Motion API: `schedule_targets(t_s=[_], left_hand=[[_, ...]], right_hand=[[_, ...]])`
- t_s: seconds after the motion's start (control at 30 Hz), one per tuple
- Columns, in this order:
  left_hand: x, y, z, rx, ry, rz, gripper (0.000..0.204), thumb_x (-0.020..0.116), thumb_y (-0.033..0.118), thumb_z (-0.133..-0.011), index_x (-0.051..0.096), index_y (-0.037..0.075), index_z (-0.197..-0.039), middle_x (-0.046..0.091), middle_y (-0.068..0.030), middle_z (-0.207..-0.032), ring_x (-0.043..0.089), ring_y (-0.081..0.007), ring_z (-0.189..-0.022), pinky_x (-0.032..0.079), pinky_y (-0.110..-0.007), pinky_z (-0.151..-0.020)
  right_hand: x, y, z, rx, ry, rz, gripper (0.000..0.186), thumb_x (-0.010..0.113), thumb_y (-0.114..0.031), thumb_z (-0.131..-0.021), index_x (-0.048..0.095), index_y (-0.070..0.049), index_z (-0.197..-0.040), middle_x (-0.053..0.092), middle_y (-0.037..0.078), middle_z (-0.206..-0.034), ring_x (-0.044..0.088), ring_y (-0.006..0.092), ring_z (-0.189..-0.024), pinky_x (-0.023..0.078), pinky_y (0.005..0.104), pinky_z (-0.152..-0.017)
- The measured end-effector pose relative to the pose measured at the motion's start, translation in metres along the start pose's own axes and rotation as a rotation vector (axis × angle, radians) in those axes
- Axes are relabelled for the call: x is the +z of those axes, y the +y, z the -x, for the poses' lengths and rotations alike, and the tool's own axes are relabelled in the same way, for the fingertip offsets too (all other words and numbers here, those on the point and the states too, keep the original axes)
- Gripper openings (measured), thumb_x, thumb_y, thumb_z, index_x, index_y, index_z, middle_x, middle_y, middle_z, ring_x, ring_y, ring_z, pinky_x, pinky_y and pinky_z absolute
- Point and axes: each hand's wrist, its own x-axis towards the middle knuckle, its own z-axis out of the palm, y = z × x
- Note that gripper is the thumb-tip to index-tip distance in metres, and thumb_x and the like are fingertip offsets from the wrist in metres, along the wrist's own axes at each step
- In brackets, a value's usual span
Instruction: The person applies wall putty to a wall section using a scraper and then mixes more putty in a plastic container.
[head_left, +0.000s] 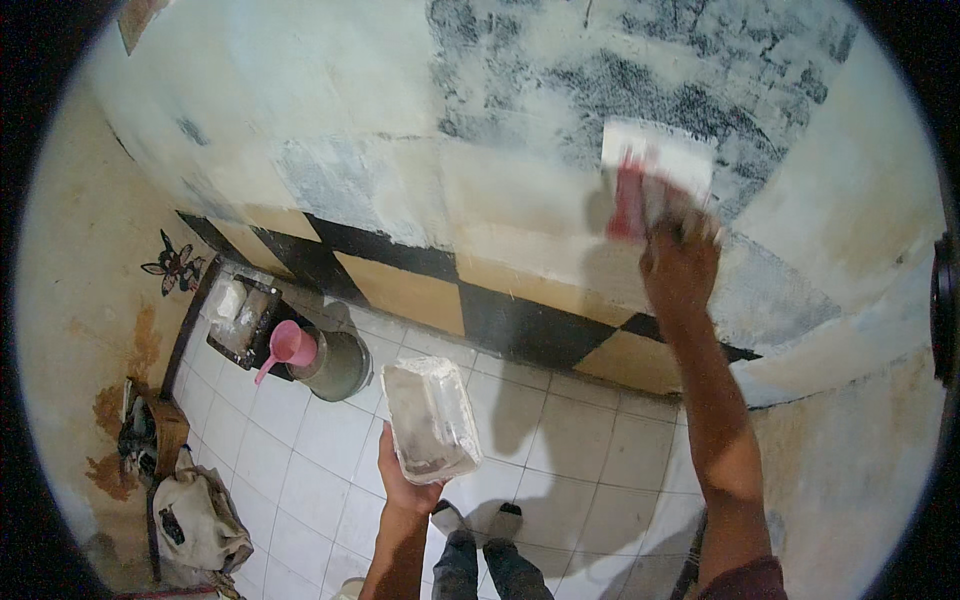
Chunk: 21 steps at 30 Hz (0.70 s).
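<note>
- Right hand, upper right of the frame: fingers closed round the red handle of a plastering trowel, whose white blade lies flat against the wall.
- Left hand, lower centre: fingers gripping a plaster-caked rectangular tray from beneath, above the tiled floor.
- Centre left: pink scoop resting on a grey bucket.

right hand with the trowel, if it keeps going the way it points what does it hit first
The right hand points up at the wall; its trowel seems already against the plaster there, though depth is hard to judge.
</note>
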Motion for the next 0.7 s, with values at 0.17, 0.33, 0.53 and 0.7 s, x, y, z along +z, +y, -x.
schedule_targets(t_s=[0.17,0.33,0.53,0.7], left_hand=[[0.009,-0.011,0.003,-0.007,-0.038,-0.043,0.064,0.032,0.059,-0.093,0.044,0.014,-0.137,0.054,-0.0086,-0.128,0.055,-0.0308,-0.112,0.047,-0.052,-0.089],[0.019,0.003,0.034,-0.031,0.058,-0.083,0.068,0.033,0.062,-0.091,0.042,0.014,-0.139,0.051,-0.0102,-0.131,0.052,-0.0328,-0.114,0.043,-0.056,-0.092],[0.026,0.003,0.051,-0.041,-0.022,-0.062,0.07,0.032,0.063,-0.09,0.041,0.014,-0.14,0.047,-0.0114,-0.135,0.049,-0.0353,-0.118,0.04,-0.059,-0.093],[0.038,0.018,0.07,0.018,0.036,-0.128,0.069,0.033,0.062,-0.091,0.041,0.015,-0.14,0.047,-0.0112,-0.135,0.048,-0.036,-0.118,0.04,-0.06,-0.093]], right_hand=[[0.042,0.023,0.017,-0.168,-0.085,0.131,0.03,0.058,-0.015,-0.079,0.06,-0.006,-0.107,0.05,0.019,-0.131,0.045,0.0384,-0.122,0.04,0.056,-0.093],[0.001,0.003,0.042,0.322,0.007,-0.289,0.029,0.055,-0.002,-0.078,0.06,0.0,-0.106,0.054,0.019,-0.105,0.052,0.0397,-0.102,0.044,0.0497,-0.086],[0.045,-0.023,-0.048,0.686,0.223,-0.084,0.046,0.056,-0.005,-0.075,0.053,0.003,-0.12,0.054,0.021,-0.118,0.054,0.0391,-0.102,0.041,0.0495,-0.081],[0.014,-0.122,-0.099,0.263,0.19,-0.193,0.035,0.061,-0.006,-0.069,0.057,0.001,-0.103,0.056,0.017,-0.114,0.052,0.0341,-0.109,0.037,0.0567,-0.084]])
